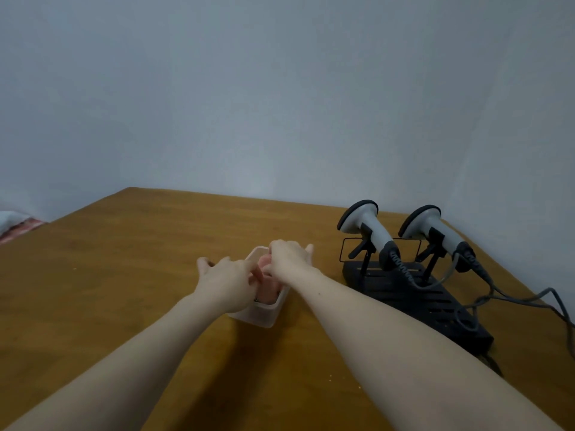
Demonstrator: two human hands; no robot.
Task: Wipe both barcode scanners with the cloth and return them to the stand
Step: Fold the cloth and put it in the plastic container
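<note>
Both hands reach into a small translucent box [264,315] on the wooden bench [124,275]: the left hand [227,279] and right hand [287,258] have fingers curled down onto a pinkish cloth [269,290] inside, though the exact grip is hidden. Farther right, two grey barcode scanners [367,227] [432,233] sit upright in the black stand [413,300], cables trailing right.

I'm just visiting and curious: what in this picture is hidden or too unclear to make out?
- Head view: most of what lies inside the white container, covered by the left hand and right hand; something pinkish shows, too blurred to name.
- Both hands' fingertips, hidden in the container, so their grip is unclear.
- The scanner cables, cut off by the right edge.
- The patterned fabric, cut off by the left edge.
</note>
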